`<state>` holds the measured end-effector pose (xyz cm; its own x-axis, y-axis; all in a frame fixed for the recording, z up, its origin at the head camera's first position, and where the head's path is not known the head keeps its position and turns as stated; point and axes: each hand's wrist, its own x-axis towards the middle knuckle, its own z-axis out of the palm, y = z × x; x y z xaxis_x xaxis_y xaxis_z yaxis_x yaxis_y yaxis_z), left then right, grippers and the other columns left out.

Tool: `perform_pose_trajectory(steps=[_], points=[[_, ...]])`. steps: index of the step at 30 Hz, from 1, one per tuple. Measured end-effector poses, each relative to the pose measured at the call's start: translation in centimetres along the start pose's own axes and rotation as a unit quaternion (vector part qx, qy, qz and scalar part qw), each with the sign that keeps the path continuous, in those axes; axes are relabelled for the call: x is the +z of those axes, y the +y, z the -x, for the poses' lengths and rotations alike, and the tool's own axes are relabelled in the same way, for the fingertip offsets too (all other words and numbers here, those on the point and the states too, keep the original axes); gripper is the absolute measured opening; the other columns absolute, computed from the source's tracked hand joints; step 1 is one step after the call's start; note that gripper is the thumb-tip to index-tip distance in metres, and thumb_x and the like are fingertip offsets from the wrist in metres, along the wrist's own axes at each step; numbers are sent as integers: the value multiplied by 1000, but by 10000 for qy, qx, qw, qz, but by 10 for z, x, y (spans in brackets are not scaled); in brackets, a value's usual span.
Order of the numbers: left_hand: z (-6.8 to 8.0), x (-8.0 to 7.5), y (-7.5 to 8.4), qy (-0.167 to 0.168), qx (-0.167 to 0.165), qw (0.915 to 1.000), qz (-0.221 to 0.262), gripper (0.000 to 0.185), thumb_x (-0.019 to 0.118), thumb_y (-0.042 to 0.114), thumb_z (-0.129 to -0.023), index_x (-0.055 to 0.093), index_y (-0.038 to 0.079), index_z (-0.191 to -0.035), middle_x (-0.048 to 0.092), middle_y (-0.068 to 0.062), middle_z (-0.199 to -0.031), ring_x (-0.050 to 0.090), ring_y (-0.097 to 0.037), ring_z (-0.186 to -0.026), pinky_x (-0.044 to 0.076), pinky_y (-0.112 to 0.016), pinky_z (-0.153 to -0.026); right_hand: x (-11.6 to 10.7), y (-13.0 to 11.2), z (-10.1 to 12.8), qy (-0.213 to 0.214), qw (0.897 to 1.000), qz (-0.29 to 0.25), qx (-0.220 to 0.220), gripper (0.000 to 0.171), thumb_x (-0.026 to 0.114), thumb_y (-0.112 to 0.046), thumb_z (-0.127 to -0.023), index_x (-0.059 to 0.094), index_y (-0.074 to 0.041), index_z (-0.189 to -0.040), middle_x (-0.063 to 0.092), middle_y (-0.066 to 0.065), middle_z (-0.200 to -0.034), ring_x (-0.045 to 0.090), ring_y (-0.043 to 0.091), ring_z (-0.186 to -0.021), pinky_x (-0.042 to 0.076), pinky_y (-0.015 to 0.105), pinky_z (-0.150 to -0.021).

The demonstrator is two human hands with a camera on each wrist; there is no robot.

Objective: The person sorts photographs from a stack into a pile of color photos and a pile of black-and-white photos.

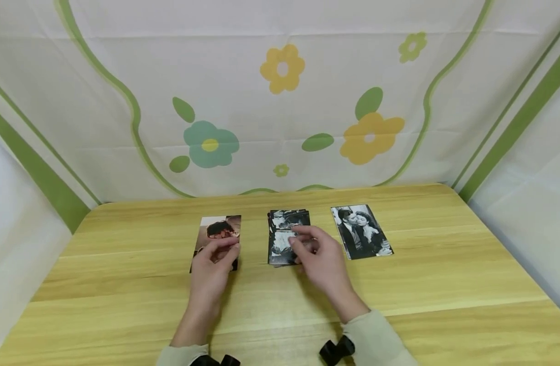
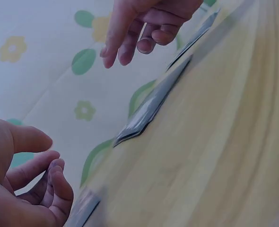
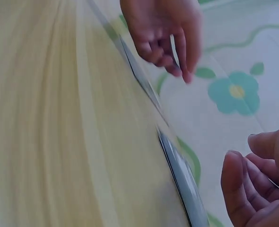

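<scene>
1. Stack of thin, rectangular black-and-white photo cards [image 1: 280, 250] is laid flat near the middle of the far edge of the yellow, wood-grained desk [image 1: 271, 317]; its layers are slightly out of line.
2. Towards the desk's far left corner, a rectangular colour photo card [image 1: 219, 229] is partly hidden by the left hand [image 1: 212, 267]; towards the far right corner, a black-and-white photo card of two figures [image 1: 362, 233] is set at a slant.
3. Nothing is seen held: the left fingers are loosely curled, thumb and fingertips apart in the wrist view; the right hand [image 1: 322, 260] is poised over the stack's right side, its fingers likewise curled and parted from the thumb.
4. Each card is judged light, fairly stiff, slippery-faced and easily creased; hold is best taken at an edge or corner.
5. Behind the far edge, white flower-printed cloth [image 1: 248, 91] is hung, faintly creased.
</scene>
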<state>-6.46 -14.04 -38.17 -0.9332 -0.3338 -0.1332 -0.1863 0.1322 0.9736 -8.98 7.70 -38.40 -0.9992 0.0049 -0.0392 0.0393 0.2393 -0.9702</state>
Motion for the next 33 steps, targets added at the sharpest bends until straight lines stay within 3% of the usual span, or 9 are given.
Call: perform_pose_trajectory(steps=[8,18,25,33], points=[[11,27,-3,-452,222,9987,-55,23,76,14,-101,77,3,-121,73,-11,-115,62,-15,-95,52,-19,-76,-37,16,-1,541,9983,98,203,30,76,-16,-101,75,-14,-132,71,11,-110,73,25,-71,62,33,-60],[12,41,-11,-632,80,9979,126,24,76,11,-100,75,-1,-121,76,-16,-110,69,-16,-89,61,-23,-76,-43,30,-7,328,9980,103,538,34,77,-19,-101,72,-15,-134,73,9,-110,69,22,-68,59,31,-59],[10,48,-18,-216,665,9946,-770,20,79,7,-94,79,3,-114,76,-13,-106,68,-13,-88,55,-19,-75,-36,36,-11,153,9911,1304,202,44,83,-28,-96,72,-12,-135,74,2,-102,63,13,-83,52,25,-75],[9,60,-17,-64,1064,9816,-1586,34,82,6,-89,79,-1,-122,71,-12,-97,63,-14,-81,52,-27,-74,-28,38,-11,219,9677,2510,-119,57,86,-33,-92,69,-9,-141,71,-1,-92,55,12,-67,45,29,-64]])
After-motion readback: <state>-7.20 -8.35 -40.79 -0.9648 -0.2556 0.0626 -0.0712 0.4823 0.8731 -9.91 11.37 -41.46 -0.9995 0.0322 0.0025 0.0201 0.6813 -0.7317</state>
